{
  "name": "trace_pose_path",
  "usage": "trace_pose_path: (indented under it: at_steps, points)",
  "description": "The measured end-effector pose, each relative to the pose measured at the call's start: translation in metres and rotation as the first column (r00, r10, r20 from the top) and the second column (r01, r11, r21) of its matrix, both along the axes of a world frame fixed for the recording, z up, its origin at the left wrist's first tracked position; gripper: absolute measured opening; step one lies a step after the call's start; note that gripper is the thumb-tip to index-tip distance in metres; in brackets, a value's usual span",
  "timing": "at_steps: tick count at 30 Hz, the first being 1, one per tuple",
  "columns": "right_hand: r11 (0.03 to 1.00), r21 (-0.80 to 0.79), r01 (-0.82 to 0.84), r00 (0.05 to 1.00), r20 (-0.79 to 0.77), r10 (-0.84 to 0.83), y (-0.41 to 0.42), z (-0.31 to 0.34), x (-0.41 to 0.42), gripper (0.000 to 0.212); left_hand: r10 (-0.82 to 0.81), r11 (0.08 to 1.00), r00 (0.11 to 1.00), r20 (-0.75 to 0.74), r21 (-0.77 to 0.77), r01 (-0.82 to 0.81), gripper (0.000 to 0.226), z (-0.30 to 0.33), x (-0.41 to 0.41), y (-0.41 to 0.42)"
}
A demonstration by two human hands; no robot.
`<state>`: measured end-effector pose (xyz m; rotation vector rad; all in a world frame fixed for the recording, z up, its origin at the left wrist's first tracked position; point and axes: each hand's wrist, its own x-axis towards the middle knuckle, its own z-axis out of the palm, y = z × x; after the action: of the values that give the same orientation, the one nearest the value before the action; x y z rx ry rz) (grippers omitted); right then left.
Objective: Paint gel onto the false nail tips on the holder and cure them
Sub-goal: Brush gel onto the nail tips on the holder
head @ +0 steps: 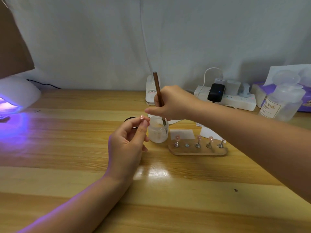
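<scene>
Pale cloth hangs behind a wooden table [67, 148], where the holder [198, 151] sits right of centre with four nail tips on its pegs and one peg bare. At centre, the right hand [173, 103] grips a brush [158, 89] dipped in a small jar [158, 130], while the left hand [127, 143] pinches a loose nail tip [142, 117] beside it. That light jar could tip if the brush drags its rim, and the pinched tip could slip or smear before reaching the glowing lamp [15, 96] at upper left.

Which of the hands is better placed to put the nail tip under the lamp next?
The left hand. It pinches the nail tip and is on the side of the lit lamp. The right hand holds the brush in the jar.
</scene>
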<state>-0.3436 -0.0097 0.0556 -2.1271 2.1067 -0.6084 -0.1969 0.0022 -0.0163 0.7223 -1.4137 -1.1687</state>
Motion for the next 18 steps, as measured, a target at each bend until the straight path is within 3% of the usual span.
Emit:
trace_pose_path:
  at_steps: [12,18]
  points:
    - [0.997,0.076,0.019,0.974,0.225,-0.036,-0.003,-0.016,-0.003,0.043,-0.026,1.0,0.999,0.025,0.001,0.026,0.014,-0.002,0.0,-0.001]
    - [0.999,0.003,0.042,0.94,0.339,-0.041,-0.002,-0.013,-0.002,0.043,-0.035,0.999,0.999,0.018,0.014,0.035,0.015,-0.003,0.0,-0.002]
